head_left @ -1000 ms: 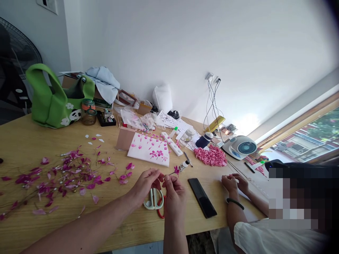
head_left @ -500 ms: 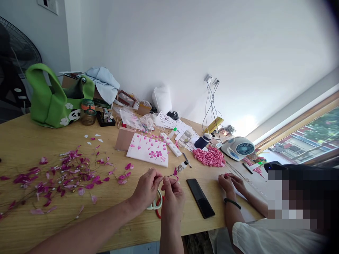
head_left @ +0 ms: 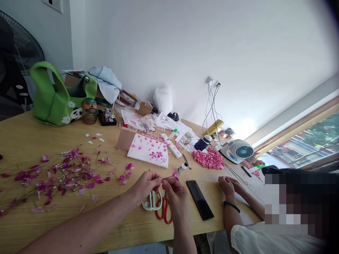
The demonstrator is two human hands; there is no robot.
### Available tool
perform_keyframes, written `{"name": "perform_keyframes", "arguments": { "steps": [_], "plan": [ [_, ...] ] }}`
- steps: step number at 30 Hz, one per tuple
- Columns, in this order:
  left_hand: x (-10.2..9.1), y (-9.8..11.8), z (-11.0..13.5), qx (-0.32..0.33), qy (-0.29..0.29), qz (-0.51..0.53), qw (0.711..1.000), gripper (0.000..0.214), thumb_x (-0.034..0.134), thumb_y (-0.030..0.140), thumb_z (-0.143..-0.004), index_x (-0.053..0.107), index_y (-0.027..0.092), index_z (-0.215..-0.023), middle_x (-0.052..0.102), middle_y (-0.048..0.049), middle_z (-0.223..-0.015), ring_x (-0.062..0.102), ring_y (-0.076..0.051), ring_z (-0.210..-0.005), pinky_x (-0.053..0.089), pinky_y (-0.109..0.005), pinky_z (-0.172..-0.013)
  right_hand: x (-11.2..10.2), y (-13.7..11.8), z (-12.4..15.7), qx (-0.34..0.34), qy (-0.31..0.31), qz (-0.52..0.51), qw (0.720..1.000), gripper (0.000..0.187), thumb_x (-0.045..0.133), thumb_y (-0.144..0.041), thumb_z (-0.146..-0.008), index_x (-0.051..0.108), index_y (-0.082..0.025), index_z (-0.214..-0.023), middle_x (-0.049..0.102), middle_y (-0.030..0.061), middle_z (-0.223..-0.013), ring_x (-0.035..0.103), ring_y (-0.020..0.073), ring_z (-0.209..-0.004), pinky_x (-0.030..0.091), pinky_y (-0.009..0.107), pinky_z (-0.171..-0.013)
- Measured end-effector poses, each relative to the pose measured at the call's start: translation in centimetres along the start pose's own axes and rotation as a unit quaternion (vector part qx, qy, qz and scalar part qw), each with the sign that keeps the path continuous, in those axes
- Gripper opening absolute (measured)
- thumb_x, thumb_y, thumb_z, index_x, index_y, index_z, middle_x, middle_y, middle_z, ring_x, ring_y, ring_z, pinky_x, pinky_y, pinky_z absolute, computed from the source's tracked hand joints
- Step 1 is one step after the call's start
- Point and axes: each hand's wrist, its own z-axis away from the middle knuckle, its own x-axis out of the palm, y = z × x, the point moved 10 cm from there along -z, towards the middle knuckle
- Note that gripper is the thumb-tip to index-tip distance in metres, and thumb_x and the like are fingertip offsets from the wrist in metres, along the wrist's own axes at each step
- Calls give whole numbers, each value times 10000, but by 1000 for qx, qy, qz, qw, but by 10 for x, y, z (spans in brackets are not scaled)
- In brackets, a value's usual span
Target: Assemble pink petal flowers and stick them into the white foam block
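Observation:
Near the table's front, my left hand (head_left: 147, 185) and my right hand (head_left: 176, 192) pinch a thin dark stem between them. A small magenta flower (head_left: 175, 174) tops the stem, just beyond my right fingers. Below my hands lie white-handled scissors (head_left: 152, 203) and red-handled scissors (head_left: 164, 208), their blades partly hidden. A small glue bottle (head_left: 182, 167) stands behind the flower. Further back, a white foam block (head_left: 148, 158) carries rows of pink flowers and petals. Loose magenta flowers with wire stems (head_left: 71, 173) spread over the left of the table.
A black phone (head_left: 200, 200) lies right of my hands. At the right, another person's hands (head_left: 230, 185) work near a pile of pink pieces (head_left: 208, 158) and a small fan (head_left: 237, 151). A green bag (head_left: 60, 102) and a jar (head_left: 90, 111) stand back left.
My right hand has shifted slightly right and down, and the flower now stands more upright. More of both scissors' handles shows. The camera view has moved a little.

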Motion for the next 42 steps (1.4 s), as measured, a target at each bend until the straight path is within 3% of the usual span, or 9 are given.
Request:
{"name": "perform_keyframes", "arguments": {
  "steps": [7,12,16,18,20,24,28,35,42],
  "plan": [
    [9,-7,-6,-3,-30,-57,998,290,586,440,-686,524,157,-678,488,39,-563,460,-105,-488,389,-249,-526,-7,-4,0,-23,-10,98,995,234,624,-384,-796,624,-158,-735,613,15,-657,556,155,-626,417,255,-585],
    [10,-4,-28,47,-36,-194,979,326,413,438,-811,545,152,-727,577,-19,-648,563,-161,-638,454,-281,-625,-25,-7,-20,-53,23,178,982,262,546,-429,-840,536,-180,-758,558,-3,-645,506,143,-577,385,254,-548],
    [10,-7,-53,96,-54,-372,922,271,421,316,-828,608,142,-739,659,-97,-799,592,-250,-843,433,-385,-812,-44,12,-70,-74,24,238,968,259,520,-420,-865,521,-179,-769,540,-19,-634,533,149,-621,424,284,-629],
    [14,-14,-63,118,-73,-451,882,225,449,238,-813,629,137,-903,658,-132,-1010,555,-279,-1015,385,-409,-917,-50,33,-96,-72,9,270,960,249,534,-387,-881,545,-159,-781,547,-25,-658,544,133,-626,450,287,-642],
    [21,-25,-71,134,-94,-517,840,325,457,167,-797,576,137,-1098,574,-143,-1231,463,-274,-1181,321,-399,-1006,-54,58,-117,-63,-8,298,952,225,533,-354,-902,578,-135,-880,587,-6,-777,568,116,-658,484,286,-645],
    [30,-51,-88,133,-119,-622,763,558,504,89,-732,430,85,-1285,388,-177,-1427,278,-290,-1338,197,-429,-1092,-56,104,-141,-45,-37,345,937,240,535,-330,-909,573,-136,-1046,610,40,-963,608,142,-778,524,317,-688],
    [35,-66,-100,132,-126,-686,704,578,512,114,-746,403,55,-1310,356,-195,-1444,243,-301,-1353,168,-454,-1097,-57,133,-152,-33,-55,385,921,257,541,-320,-907,563,-141,-1090,602,55,-1030,611,163,-845,526,347,-734],
    [39,-65,-106,155,-129,-732,650,477,582,191,-723,548,101,-1190,481,-150,-1350,359,-291,-1255,245,-425,-1048,-56,155,-165,-41,-68,431,899,258,540,-316,-908,560,-150,-1104,596,61,-1063,608,169,-875,524,358,-755],
    [40,-62,-107,168,-121,-739,641,377,536,198,-763,597,106,-1123,513,-151,-1308,402,-285,-1198,271,-443,-1008,-54,159,-166,-62,-65,456,885,259,542,-315,-906,561,-151,-1106,592,63,-1077,603,176,-897,518,370,-775]
  ]
}}
